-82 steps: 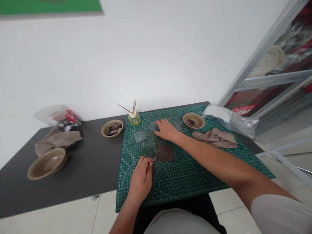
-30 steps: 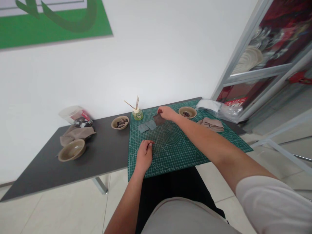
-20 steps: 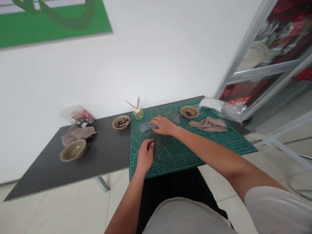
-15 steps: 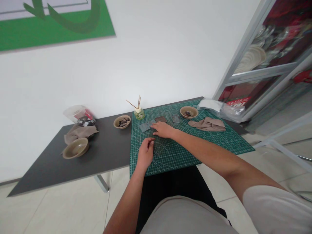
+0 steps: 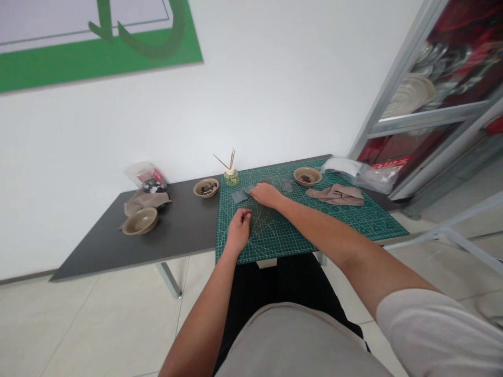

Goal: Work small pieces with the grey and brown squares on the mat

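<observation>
My right hand (image 5: 267,195) reaches over the green cutting mat (image 5: 271,238), its fingertips closed at the right edge of a thin blue-grey square (image 5: 247,189). A second blue-grey square (image 5: 239,196) lies just left of it. Right of the hand lies a greyish, see-through-looking square (image 5: 287,185). The brown square is mostly hidden behind my right hand. My left hand (image 5: 239,230) rests on the mat nearer to me, its fingers curled together; what they hold, if anything, cannot be seen.
Bowls with small dark pieces stand left (image 5: 206,188) and right (image 5: 307,176). A reed diffuser bottle (image 5: 231,177) is at the back. A brown cloth (image 5: 336,195) and plastic bag (image 5: 359,175) lie right. Far left are another bowl (image 5: 140,222), a cloth (image 5: 147,201) and a tub (image 5: 145,175).
My right hand set the brown square down beside the blue-grey ones, then shifted to the nearer blue-grey square; its spread fingers have closed. My left hand stays curled on the mat. The view shifted.
</observation>
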`<state>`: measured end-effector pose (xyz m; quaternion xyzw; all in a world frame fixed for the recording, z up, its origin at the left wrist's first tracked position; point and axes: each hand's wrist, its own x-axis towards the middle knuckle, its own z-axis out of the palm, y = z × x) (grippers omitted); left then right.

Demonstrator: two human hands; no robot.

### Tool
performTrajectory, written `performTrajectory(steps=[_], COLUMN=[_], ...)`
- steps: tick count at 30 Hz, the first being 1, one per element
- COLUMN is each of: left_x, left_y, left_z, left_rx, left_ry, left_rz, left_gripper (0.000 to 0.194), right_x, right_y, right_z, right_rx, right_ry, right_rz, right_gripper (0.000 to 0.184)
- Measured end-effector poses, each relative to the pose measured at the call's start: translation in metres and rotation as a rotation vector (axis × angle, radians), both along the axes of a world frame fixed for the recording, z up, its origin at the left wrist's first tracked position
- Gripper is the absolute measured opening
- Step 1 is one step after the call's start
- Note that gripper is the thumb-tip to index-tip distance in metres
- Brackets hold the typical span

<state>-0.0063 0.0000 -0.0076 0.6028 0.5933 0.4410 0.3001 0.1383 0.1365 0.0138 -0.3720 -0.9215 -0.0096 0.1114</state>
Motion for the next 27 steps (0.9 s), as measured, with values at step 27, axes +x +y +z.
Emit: performTrajectory(steps=[27], left_x=[0.006], left_y=[0.016], left_z=[0.011], left_rx=[-0.083], left_ry=[0.136], left_rz=[-0.146], left_gripper=[0.014], right_x=[0.056], right_y=[-0.101], right_z=[-0.019], right_rx=[-0.489], right_ry=[0.813], right_rz=[-0.104], right_gripper=[0.022])
